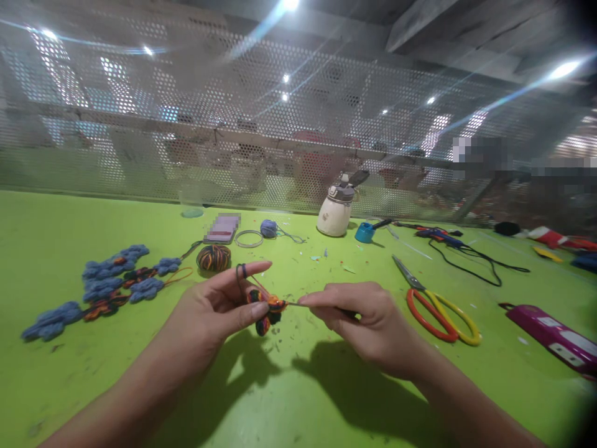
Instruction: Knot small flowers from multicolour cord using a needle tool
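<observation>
My left hand [224, 305] pinches a small multicoloured crochet piece [263, 323] in orange, black and pink between thumb and fingers. Dark yarn loops round its raised index finger, and a strand runs down to the piece. My right hand [359, 317] is closed round a thin crochet hook [297, 303], whose tip meets the right edge of the piece. Just beyond my left hand lies a ball of dark variegated yarn [213, 258]. Further left, several blue crochet flowers [100, 287] and some multicoloured ones [106, 306] lie in a cluster.
Scissors [431, 305] with red and yellow handles lie right of my right hand, near a purple device [550, 336]. Behind stand a white bottle [334, 214] and a blue tape holder [365, 233]. A blue yarn ball [268, 228], a phone [222, 228] and a corded glue gun [441, 236] lie further back.
</observation>
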The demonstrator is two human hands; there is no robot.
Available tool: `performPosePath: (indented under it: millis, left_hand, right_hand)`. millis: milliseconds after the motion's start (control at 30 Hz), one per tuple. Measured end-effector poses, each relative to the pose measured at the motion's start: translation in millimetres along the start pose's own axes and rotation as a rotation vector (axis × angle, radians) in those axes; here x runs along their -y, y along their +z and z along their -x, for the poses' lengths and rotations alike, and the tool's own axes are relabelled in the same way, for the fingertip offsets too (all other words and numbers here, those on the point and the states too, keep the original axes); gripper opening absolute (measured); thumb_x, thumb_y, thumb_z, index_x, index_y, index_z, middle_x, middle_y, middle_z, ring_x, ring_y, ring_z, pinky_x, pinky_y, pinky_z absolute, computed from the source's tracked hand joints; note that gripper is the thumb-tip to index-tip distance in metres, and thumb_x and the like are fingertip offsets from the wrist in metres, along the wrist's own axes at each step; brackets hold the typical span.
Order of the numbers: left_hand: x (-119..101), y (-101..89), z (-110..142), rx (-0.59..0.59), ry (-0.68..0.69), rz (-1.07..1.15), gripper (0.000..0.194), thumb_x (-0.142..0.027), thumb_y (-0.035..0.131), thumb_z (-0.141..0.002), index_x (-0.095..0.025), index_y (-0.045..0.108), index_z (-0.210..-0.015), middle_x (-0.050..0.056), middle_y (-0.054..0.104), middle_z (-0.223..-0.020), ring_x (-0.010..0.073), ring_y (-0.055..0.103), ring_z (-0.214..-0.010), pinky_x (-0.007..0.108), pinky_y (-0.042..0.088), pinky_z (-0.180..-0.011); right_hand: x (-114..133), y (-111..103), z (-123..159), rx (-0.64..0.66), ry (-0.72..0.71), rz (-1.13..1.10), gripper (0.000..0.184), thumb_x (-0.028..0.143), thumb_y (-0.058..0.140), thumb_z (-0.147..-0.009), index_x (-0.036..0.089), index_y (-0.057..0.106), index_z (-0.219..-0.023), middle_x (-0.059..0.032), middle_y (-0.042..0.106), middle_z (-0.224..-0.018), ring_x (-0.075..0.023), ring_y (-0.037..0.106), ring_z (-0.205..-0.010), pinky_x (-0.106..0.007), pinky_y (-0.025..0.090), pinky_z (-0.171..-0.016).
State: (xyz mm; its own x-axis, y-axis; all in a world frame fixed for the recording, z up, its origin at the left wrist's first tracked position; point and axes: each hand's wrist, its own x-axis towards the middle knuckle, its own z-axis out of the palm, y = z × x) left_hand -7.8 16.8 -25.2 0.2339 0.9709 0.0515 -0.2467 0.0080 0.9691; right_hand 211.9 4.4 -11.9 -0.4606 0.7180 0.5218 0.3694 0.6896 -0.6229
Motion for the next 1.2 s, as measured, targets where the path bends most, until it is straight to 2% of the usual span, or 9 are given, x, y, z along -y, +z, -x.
performPosePath:
  millis: [133, 267, 333, 433, 533, 700, 833, 1133, 1200]
  left_hand:
    - [3, -0.5, 0, 0.021, -0.016, 0.004, 0.041, -0.016, 0.078, -0.068, -0.023, 0.069, -0.108, -0.002, 0.069, -0.070, 0.0117, 0.063, -0.064, 0.024, 0.049, -0.064]
    - [8, -0.3, 0, 0.057, -0.070, 0.044, 0.034, -0.017, 0.079, -0.067, -0.022, 0.072, -0.100, 0.000, 0.074, -0.074, 0.0120, 0.064, -0.065, 0.024, 0.049, -0.064]
    - [10, 0.5, -1, 0.072, -0.096, 0.051, 0.030, -0.018, 0.080, -0.067, -0.020, 0.073, -0.096, 0.002, 0.075, -0.080, 0.0120, 0.064, -0.065, 0.024, 0.050, -0.066]
    - [9, 3.1, -1, 0.052, -0.094, 0.024, 0.030, -0.018, 0.079, -0.066, -0.019, 0.074, -0.095, 0.002, 0.074, -0.078, 0.0120, 0.064, -0.064, 0.025, 0.051, -0.066]
    - [6, 6.4, 0, 0.004, -0.023, -0.030, 0.044, -0.015, 0.079, -0.065, -0.021, 0.070, -0.108, -0.003, 0.068, -0.068, 0.0116, 0.063, -0.064, 0.023, 0.052, -0.065]
    - [5, 8.1, 0, 0.015, 0.034, -0.061, 0.057, -0.014, 0.076, -0.065, -0.021, 0.062, -0.120, -0.003, 0.064, -0.076, 0.0123, 0.062, -0.065, 0.025, 0.054, -0.064]
    - [8, 5.1, -1, 0.043, 0.019, -0.065, 0.057, -0.014, 0.076, -0.067, -0.020, 0.060, -0.122, -0.001, 0.066, -0.080, 0.0126, 0.062, -0.069, 0.025, 0.054, -0.066]
    - [8, 4.0, -2, 0.044, -0.022, -0.123, 0.056, -0.015, 0.075, -0.068, -0.017, 0.060, -0.121, -0.002, 0.066, -0.070, 0.0140, 0.063, -0.065, 0.027, 0.051, -0.068]
    - [9, 6.5, -1, 0.046, -0.021, -0.202, 0.054, -0.016, 0.073, -0.069, -0.017, 0.060, -0.122, -0.002, 0.066, -0.069, 0.0154, 0.063, -0.064, 0.028, 0.050, -0.067]
  right_hand:
    - [-2, 5, 0, 0.011, 0.143, -0.164, 0.019, 0.013, 0.058, -0.084, 0.017, 0.074, -0.095, -0.0008, 0.062, -0.065, -0.0099, 0.051, -0.055, -0.023, 0.038, -0.050]
    - [-8, 16, 1, 0.030, 0.402, -0.574, 0.016, 0.022, 0.064, -0.082, 0.015, 0.073, -0.093, 0.0042, 0.050, -0.053, -0.0059, 0.037, -0.045, -0.019, 0.026, -0.041]
    - [-11, 23, 2, 0.005, 0.513, -0.762, 0.018, 0.027, 0.067, -0.080, 0.015, 0.071, -0.093, 0.0052, 0.049, -0.051, -0.0045, 0.033, -0.041, -0.018, 0.021, -0.039]
    - [-11, 33, 2, -0.057, 0.612, -0.896, 0.019, 0.029, 0.070, -0.078, 0.016, 0.069, -0.092, 0.0048, 0.052, -0.052, -0.0038, 0.034, -0.040, -0.018, 0.018, -0.038]
    - [-8, 37, 2, -0.087, 0.647, -0.913, 0.021, 0.030, 0.070, -0.078, 0.015, 0.068, -0.092, 0.0046, 0.053, -0.052, -0.0035, 0.035, -0.039, -0.018, 0.018, -0.038]
    - [-5, 38, 1, -0.080, 0.668, -0.882, 0.026, 0.034, 0.071, -0.077, 0.014, 0.066, -0.092, 0.0050, 0.053, -0.052, -0.0031, 0.034, -0.037, -0.018, 0.017, -0.037]
    - [-6, 36, 1, -0.057, 0.672, -0.840, 0.025, 0.035, 0.071, -0.077, 0.014, 0.066, -0.091, 0.0053, 0.053, -0.053, -0.0033, 0.035, -0.038, -0.018, 0.019, -0.037]
    - [0, 31, -2, -0.022, 0.654, -0.688, 0.026, 0.036, 0.068, -0.077, 0.014, 0.066, -0.091, 0.0061, 0.050, -0.052, -0.0044, 0.035, -0.041, -0.018, 0.023, -0.038]
    - [2, 32, -2, -0.020, 0.654, -0.649, 0.024, 0.034, 0.067, -0.078, 0.014, 0.066, -0.091, 0.0060, 0.049, -0.052, -0.0048, 0.035, -0.042, -0.018, 0.024, -0.039]
